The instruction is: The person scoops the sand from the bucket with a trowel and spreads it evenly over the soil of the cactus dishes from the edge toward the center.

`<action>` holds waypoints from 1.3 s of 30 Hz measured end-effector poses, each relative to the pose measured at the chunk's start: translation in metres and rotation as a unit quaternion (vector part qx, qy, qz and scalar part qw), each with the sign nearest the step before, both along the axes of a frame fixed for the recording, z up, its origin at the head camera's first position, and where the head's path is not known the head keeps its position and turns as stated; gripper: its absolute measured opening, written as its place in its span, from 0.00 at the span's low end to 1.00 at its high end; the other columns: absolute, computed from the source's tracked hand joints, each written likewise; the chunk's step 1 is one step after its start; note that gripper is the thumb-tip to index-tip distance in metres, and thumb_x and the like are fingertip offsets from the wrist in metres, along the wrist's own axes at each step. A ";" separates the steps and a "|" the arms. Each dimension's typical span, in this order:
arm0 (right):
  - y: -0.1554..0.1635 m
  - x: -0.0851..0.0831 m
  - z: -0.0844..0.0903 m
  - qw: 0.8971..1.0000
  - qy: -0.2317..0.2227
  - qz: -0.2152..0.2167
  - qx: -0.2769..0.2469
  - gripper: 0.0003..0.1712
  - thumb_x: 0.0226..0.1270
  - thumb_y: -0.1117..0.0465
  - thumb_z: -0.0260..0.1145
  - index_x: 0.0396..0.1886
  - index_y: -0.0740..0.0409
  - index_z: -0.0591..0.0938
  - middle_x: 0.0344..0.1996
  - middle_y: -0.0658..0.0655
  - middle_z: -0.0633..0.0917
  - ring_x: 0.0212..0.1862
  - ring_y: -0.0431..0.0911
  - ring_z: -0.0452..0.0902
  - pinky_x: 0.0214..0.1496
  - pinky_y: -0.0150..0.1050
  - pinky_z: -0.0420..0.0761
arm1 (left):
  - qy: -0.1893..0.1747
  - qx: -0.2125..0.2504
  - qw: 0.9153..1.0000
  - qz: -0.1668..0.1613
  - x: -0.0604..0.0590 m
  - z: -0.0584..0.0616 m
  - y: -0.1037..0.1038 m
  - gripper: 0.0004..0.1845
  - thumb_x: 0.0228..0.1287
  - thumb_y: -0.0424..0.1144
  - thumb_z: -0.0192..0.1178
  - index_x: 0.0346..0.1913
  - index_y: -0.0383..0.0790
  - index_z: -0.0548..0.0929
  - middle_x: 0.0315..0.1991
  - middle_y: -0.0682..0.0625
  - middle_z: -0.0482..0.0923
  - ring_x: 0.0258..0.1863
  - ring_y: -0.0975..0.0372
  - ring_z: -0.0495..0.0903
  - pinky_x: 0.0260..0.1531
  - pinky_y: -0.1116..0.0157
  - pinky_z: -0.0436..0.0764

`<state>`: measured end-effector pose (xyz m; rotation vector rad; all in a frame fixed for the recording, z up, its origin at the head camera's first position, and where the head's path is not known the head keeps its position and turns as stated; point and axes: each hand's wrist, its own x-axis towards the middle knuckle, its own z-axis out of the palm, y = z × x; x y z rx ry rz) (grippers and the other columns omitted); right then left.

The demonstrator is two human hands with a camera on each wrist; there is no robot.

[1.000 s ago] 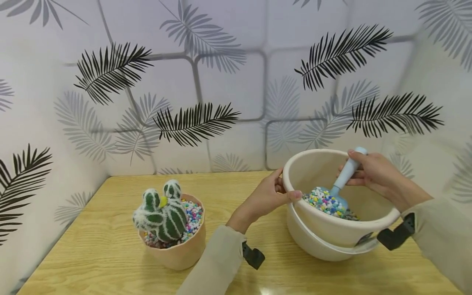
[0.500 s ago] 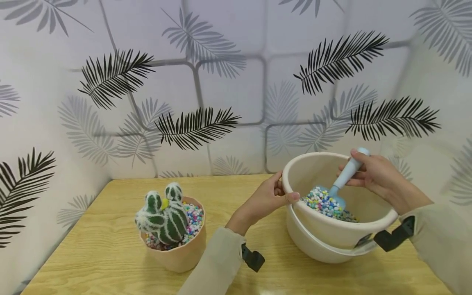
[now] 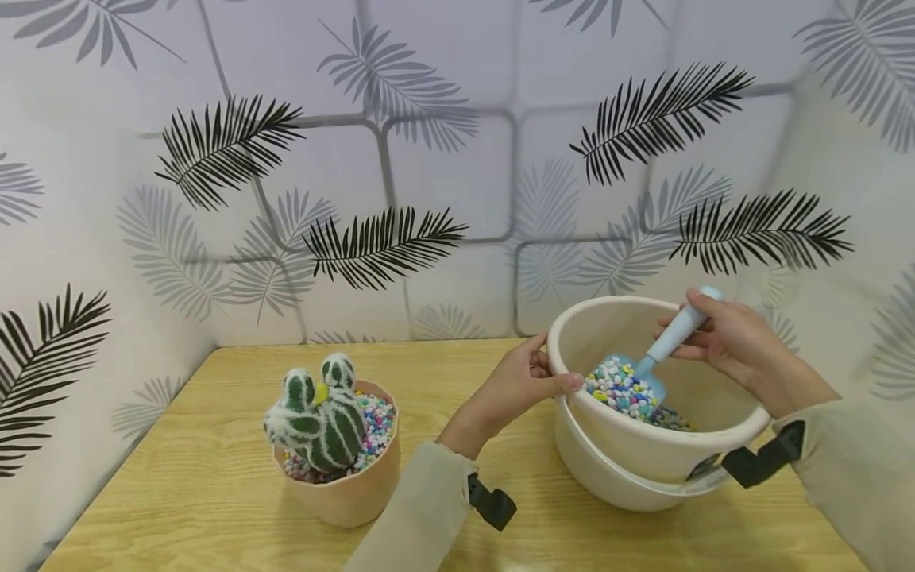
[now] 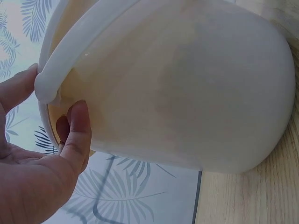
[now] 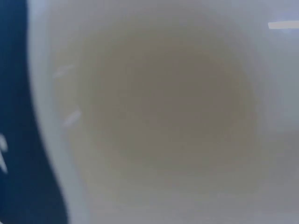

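Note:
A cream bucket (image 3: pixel 629 481) stands on the right of the table in the head view. My left hand (image 3: pixel 509 387) pinches its left rim, thumb over the edge; the left wrist view shows that hand (image 4: pixel 42 179) right beside the handle's joint. Inside the bucket, a light blue hand shovel (image 3: pixel 675 332) bears a heap of multicoloured pebbles (image 3: pixel 618 388). My right hand (image 3: pixel 739 349) grips the shovel's handle near its top end. Darker pebbles (image 3: pixel 672 419) lie below the scoop. Blurred and very close, the bucket (image 5: pixel 177 107) fills most of the right wrist view.
A peach-coloured pot (image 3: pixel 350 502) with a fuzzy green cactus (image 3: pixel 334 433) and coloured pebbles stands left of my left forearm. The bucket's white carry handle (image 3: pixel 643 481) hangs down its front. Behind the wooden table (image 3: pixel 214 477) rises a leaf-patterned wall (image 3: pixel 457 183).
Inside the bucket the shovel has shifted slightly left, and its scoop shows a fuller heap of pebbles. My left hand keeps its hold on the rim. The head view has tilted a little.

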<state>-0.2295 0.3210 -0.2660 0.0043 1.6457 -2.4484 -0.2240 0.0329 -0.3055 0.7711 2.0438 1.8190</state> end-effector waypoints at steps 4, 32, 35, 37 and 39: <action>0.001 0.000 0.002 1.000 -0.002 0.003 -0.026 0.12 0.74 0.54 0.52 0.35 0.58 0.73 0.28 0.62 0.87 0.34 0.53 0.87 0.37 0.44 0.85 | -0.009 0.002 1.000 0.008 0.001 0.001 0.000 0.36 0.61 0.35 0.63 0.71 0.40 0.62 0.35 0.49 0.75 0.33 0.65 0.75 0.37 0.71 0.77; 0.005 -0.002 0.005 0.987 -0.035 -0.002 -0.157 0.11 0.75 0.54 0.48 0.38 0.58 0.67 0.30 0.71 0.81 0.35 0.62 0.85 0.38 0.53 0.84 | -0.040 0.019 0.999 0.003 0.004 0.006 -0.012 0.33 0.63 0.32 0.60 0.70 0.37 0.63 0.32 0.51 0.73 0.32 0.64 0.75 0.44 0.61 0.82; 0.005 -0.002 0.004 0.983 -0.038 0.000 -0.178 0.11 0.75 0.54 0.47 0.39 0.58 0.66 0.30 0.71 0.80 0.35 0.64 0.84 0.38 0.55 0.83 | -0.046 0.011 0.999 0.012 0.004 0.005 -0.013 0.32 0.63 0.33 0.60 0.70 0.37 0.63 0.33 0.51 0.73 0.32 0.63 0.74 0.41 0.65 0.82; 0.006 -0.002 0.004 0.980 -0.040 0.001 -0.193 0.10 0.75 0.54 0.47 0.39 0.57 0.65 0.31 0.71 0.79 0.36 0.64 0.83 0.38 0.57 0.82 | -0.048 0.008 0.999 0.015 0.003 0.004 -0.013 0.32 0.63 0.33 0.60 0.69 0.37 0.64 0.33 0.50 0.73 0.32 0.63 0.74 0.41 0.65 0.81; 0.008 -0.001 0.004 0.978 -0.044 -0.004 -0.205 0.09 0.75 0.54 0.48 0.40 0.56 0.65 0.31 0.71 0.79 0.36 0.65 0.83 0.38 0.58 0.82 | -0.050 0.008 0.999 0.016 0.003 0.004 -0.013 0.31 0.64 0.33 0.60 0.69 0.37 0.64 0.34 0.50 0.73 0.33 0.63 0.74 0.40 0.67 0.81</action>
